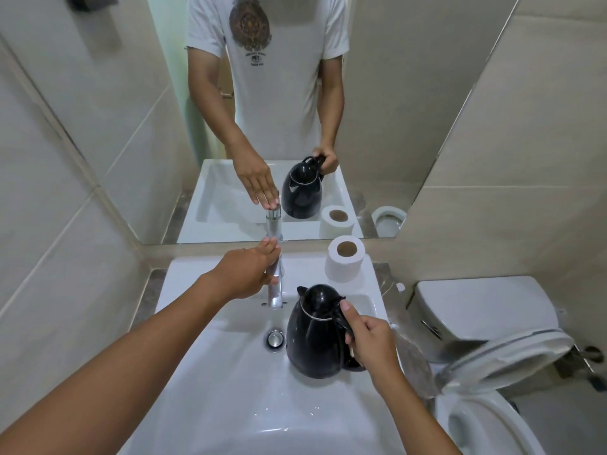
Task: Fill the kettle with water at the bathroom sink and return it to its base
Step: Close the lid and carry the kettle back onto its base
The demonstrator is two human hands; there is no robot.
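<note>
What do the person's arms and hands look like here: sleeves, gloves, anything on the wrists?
Both forearms are bare, with no sleeves reaching them. The left hand and right hand wear no gloves, rings, watch or bands that show. The mirror shows a white short-sleeved T-shirt with a round print.

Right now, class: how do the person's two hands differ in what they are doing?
The left hand reaches forward to the chrome tap, fingers laid on its lever; the right hand is nearer, closed around the black kettle handle. The left fingers lie extended; the right are curled. Both are bare and over the white sink.
</note>
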